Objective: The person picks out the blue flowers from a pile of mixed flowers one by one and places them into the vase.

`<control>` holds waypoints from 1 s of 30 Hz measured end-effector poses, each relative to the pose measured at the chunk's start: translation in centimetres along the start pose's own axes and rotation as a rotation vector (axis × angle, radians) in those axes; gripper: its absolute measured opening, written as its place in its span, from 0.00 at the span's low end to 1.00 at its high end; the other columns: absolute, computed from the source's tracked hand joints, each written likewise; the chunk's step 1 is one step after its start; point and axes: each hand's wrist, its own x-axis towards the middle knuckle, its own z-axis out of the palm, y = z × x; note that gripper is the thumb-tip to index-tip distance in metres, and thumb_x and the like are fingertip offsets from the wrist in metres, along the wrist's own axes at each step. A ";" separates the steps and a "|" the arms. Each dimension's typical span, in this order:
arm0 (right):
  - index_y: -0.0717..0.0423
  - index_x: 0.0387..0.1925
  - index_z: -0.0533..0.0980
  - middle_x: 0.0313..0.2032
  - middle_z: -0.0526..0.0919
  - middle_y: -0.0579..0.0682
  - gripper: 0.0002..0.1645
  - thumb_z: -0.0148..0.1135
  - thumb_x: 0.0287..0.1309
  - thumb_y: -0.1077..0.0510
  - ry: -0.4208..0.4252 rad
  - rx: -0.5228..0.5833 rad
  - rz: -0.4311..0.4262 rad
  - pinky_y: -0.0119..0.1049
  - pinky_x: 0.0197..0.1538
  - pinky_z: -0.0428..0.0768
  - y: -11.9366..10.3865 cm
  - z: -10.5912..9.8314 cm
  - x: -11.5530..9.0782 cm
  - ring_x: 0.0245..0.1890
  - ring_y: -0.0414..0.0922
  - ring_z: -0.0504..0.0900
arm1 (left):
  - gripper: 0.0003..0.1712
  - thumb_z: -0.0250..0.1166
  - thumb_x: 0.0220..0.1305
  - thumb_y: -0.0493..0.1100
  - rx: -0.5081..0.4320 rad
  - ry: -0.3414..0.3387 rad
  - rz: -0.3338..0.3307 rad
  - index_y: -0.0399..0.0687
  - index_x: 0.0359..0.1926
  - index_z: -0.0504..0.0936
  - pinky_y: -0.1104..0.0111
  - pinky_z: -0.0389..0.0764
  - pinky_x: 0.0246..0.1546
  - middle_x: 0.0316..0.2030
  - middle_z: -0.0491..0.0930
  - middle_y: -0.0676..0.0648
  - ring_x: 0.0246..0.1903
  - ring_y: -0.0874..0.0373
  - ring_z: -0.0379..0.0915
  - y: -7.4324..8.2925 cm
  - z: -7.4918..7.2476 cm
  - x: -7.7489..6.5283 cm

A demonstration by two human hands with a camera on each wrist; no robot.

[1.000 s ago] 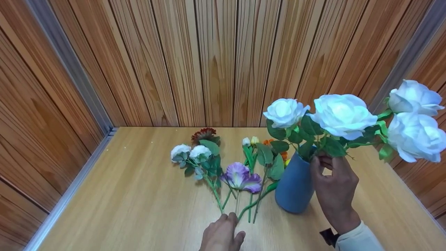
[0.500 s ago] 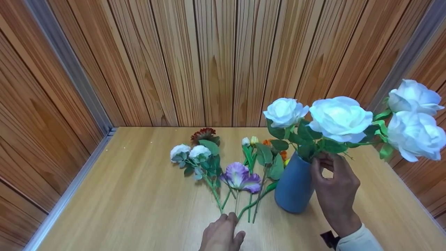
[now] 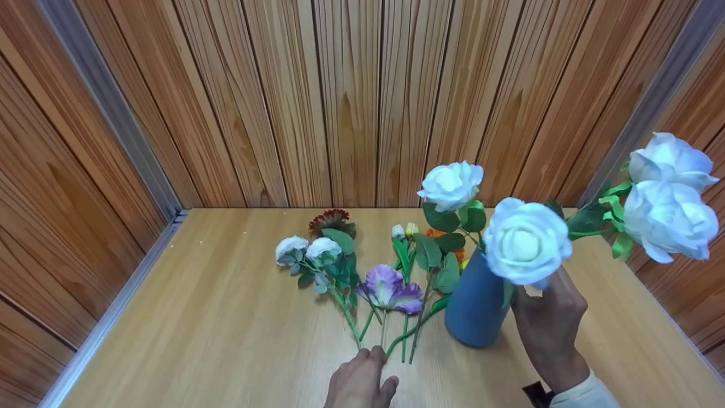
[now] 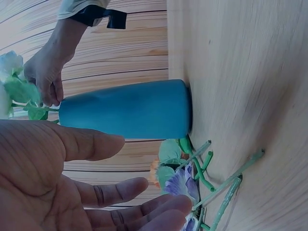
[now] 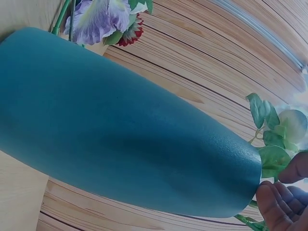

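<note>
A blue vase [image 3: 474,309] stands on the table, holding stems of white artificial roses. My right hand [image 3: 550,331] is at its mouth, pinching the stem of a large white rose [image 3: 527,241] whose bloom faces the head camera and hides the fingertips. In the right wrist view, thumb and fingers [image 5: 274,204] meet by the vase rim around greenery. My left hand [image 3: 362,378] rests low over the table, fingers relaxed, near the stem ends of a purple flower [image 3: 386,285]. Seen from the left wrist, its palm [image 4: 33,168] holds nothing.
Another white rose [image 3: 452,185] leans left from the vase; a pair of white roses [image 3: 669,221] reaches right. Lying on the table [image 3: 187,323] are small white blooms [image 3: 324,250], a dark red flower [image 3: 329,220], tulips [image 3: 412,229] and orange flowers [image 3: 435,233]. Wood-panelled walls surround it.
The large white rose in my right hand has tipped down and toward the camera, now overlapping the vase's mouth. The left rose has shifted slightly left. My left hand stays put.
</note>
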 end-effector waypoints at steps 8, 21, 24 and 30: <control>0.64 0.42 0.76 0.33 0.80 0.57 0.25 0.67 0.35 0.76 0.011 -0.044 -0.031 0.18 0.48 0.66 0.1 0.0 -0.2 0.35 0.48 0.79 | 0.17 0.65 0.52 0.49 0.041 0.057 0.038 0.45 0.38 0.75 0.62 0.68 0.22 0.27 0.71 0.50 0.21 0.55 0.65 0.2 0.3 -0.5; 0.67 0.41 0.76 0.34 0.80 0.58 0.23 0.66 0.37 0.75 -0.028 -0.074 -0.003 0.14 0.43 0.65 -0.2 -0.4 -1.3 0.33 0.50 0.81 | 0.17 0.65 0.53 0.49 0.010 0.020 0.017 0.44 0.39 0.75 0.60 0.69 0.23 0.27 0.71 0.50 0.21 0.55 0.66 0.2 0.2 -0.3; 0.67 0.39 0.76 0.33 0.80 0.56 0.20 0.66 0.38 0.75 -0.045 -0.074 -0.006 0.13 0.41 0.66 -0.1 -0.5 -1.6 0.30 0.48 0.80 | 0.17 0.65 0.53 0.49 0.005 0.015 0.016 0.44 0.39 0.75 0.60 0.70 0.23 0.27 0.72 0.50 0.22 0.55 0.67 0.2 0.2 -0.3; 0.66 0.40 0.74 0.33 0.80 0.55 0.21 0.63 0.38 0.76 -0.118 -0.081 0.017 0.13 0.39 0.68 -0.1 -0.5 -2.5 0.29 0.48 0.81 | 0.17 0.65 0.53 0.49 0.024 0.037 0.041 0.44 0.39 0.75 0.61 0.70 0.23 0.27 0.72 0.50 0.22 0.55 0.67 0.3 0.1 -0.5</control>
